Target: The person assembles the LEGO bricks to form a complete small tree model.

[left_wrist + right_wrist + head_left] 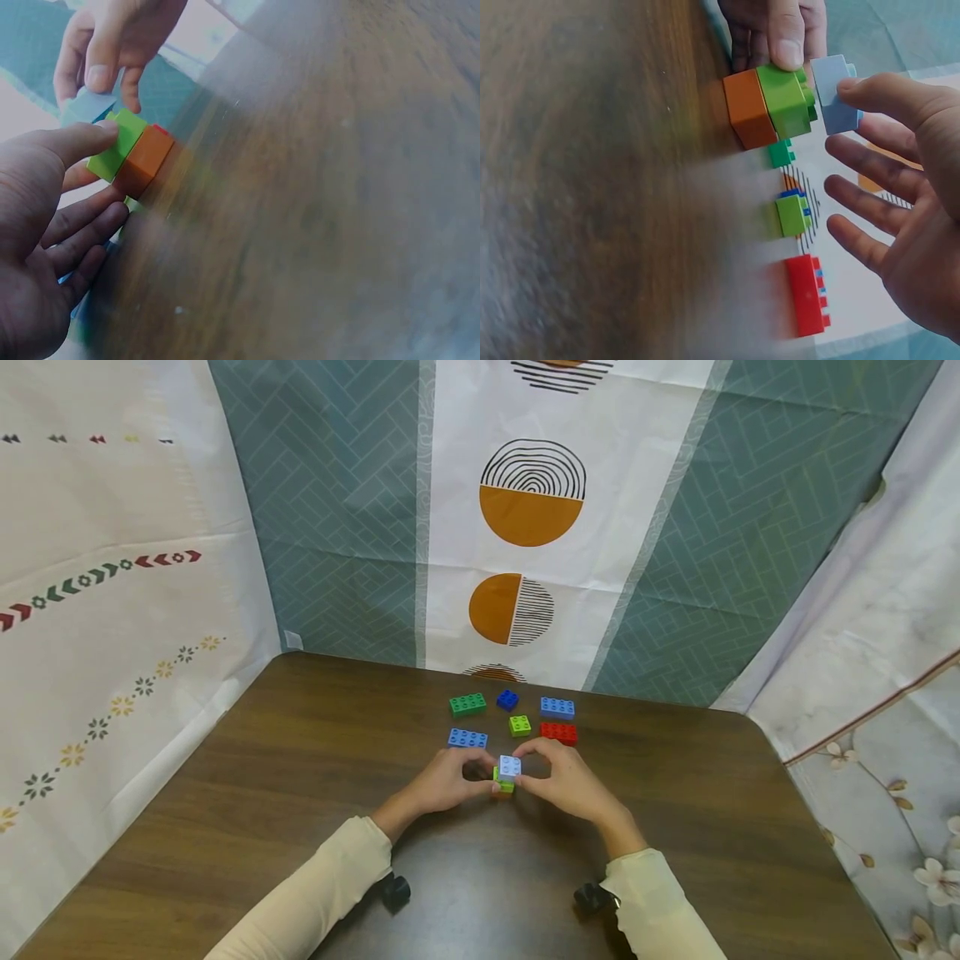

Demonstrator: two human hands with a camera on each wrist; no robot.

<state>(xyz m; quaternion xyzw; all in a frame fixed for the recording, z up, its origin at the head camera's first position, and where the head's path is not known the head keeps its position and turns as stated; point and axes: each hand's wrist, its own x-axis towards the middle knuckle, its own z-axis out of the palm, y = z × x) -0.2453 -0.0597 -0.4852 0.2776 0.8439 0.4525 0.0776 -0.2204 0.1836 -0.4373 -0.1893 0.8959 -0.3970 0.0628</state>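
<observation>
My right hand (566, 783) pinches a small light blue brick (834, 94) between thumb and index finger, its other fingers spread. Just below that brick is a lime green brick (786, 101) with its studs facing up, and a narrow gap shows between the two in the right wrist view. The lime brick sits on an orange brick (750, 111), which stands on the table. From the other side, my left hand (442, 783) steadies the lime brick with thumb and index finger at its sides. In the left wrist view the orange brick (144, 161) is plainly visible beneath it.
Beyond the hands on the wooden table (225, 777) lie several bricks: green (468, 704), dark blue (507, 700), blue (557, 707), another lime (520, 726), red (558, 732), and a second blue one (467, 738) near the left hand. Patterned cloths (337, 527) hang behind the table.
</observation>
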